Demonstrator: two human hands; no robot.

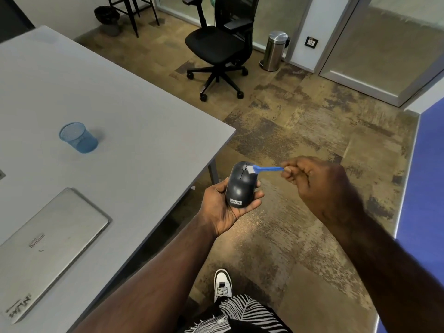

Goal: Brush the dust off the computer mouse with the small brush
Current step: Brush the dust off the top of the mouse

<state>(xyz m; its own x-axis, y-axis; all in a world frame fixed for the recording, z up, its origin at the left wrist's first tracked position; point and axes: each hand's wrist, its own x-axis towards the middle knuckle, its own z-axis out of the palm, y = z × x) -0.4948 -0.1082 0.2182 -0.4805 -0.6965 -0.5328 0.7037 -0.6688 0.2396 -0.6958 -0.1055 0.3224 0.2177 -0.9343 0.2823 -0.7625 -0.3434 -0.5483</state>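
A dark grey computer mouse [240,185] with a white label near its rear lies in my left hand [222,207], palm up, fingers curled around its sides, off the table's right edge above the floor. My right hand [314,181] pinches the end of a small blue brush [266,168]. The brush's pale bristles touch the front top of the mouse, near the scroll wheel.
A grey table [120,116] fills the left, with a closed silver laptop [45,246] near its front and a blue mesh pen cup [78,138] further back. A black office chair [221,44] and a steel pedal bin [275,50] stand beyond on the carpet.
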